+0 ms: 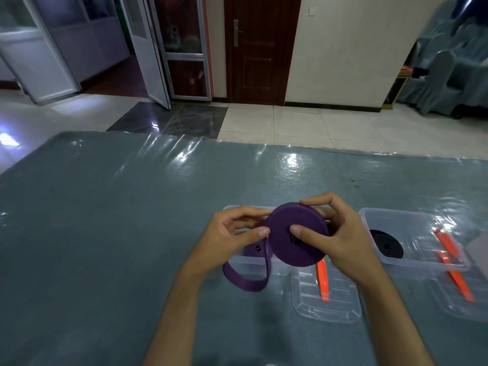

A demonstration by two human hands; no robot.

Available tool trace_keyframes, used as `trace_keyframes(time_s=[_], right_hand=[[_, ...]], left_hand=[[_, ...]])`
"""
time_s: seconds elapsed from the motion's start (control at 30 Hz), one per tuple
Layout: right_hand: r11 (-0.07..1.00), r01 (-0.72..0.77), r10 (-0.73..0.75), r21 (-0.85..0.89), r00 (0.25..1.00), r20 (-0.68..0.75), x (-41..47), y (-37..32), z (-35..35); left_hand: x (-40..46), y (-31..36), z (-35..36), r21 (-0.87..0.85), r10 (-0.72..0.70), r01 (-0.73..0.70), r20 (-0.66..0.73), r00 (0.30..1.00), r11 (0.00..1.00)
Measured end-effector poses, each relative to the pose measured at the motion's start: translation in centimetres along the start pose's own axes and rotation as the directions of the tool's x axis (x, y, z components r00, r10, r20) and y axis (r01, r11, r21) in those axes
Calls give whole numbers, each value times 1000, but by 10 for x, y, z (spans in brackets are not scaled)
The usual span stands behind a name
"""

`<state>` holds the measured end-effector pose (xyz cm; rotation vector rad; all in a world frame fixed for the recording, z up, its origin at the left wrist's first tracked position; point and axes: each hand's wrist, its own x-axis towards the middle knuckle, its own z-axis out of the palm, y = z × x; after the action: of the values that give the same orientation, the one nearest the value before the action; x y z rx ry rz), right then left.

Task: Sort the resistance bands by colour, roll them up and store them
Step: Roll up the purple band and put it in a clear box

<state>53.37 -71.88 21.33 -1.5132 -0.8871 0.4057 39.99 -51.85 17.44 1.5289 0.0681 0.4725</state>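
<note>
A purple resistance band (285, 247), wound into a thick disc, is held above the table between both hands. My right hand (335, 236) grips the roll, thumb pressed near its centre and fingers curled over the top edge. My left hand (235, 231) pinches the band where its loose tail leaves the roll; the tail (243, 278) hangs in a loop to the table. Below the roll sits a clear plastic box (245, 262) with another purple roll (254, 249) inside, mostly hidden. A second clear box (412, 260) to the right holds a black rolled band (386, 243).
Two clear lids with orange clips lie in front of the boxes, one (324, 299) near centre and one (456, 283) at the right. The table (105, 220) has a blue-grey cloth under shiny plastic film. Tiled floor, doors and covered chairs lie beyond.
</note>
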Motion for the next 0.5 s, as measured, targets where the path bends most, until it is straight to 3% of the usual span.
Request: trace_keyframes(time_s=[0.1,0.2,0.3,0.4,0.5], right_hand=[[998,-15,15,-57,1000,-11,0,2,0],[993,-95,102,-76,990,93,0,3,-1],[995,-55,67,-77,985,158,-2,1,-4],[1000,-25,25,1,997,66,-3,0,1],[998,-47,48,28,999,-12,-4,4,2]], left_hand=[[2,1,-1,-9,-12,12,-12,1000,1000],[2,0,-1,20,-11,13,-64,998,1000],[-1,-4,1,-39,-20,18,-60,998,999],[-4,-8,-1,-134,-100,97,-16,995,986],[-4,-11,-3,-120,-116,120,43,992,986]])
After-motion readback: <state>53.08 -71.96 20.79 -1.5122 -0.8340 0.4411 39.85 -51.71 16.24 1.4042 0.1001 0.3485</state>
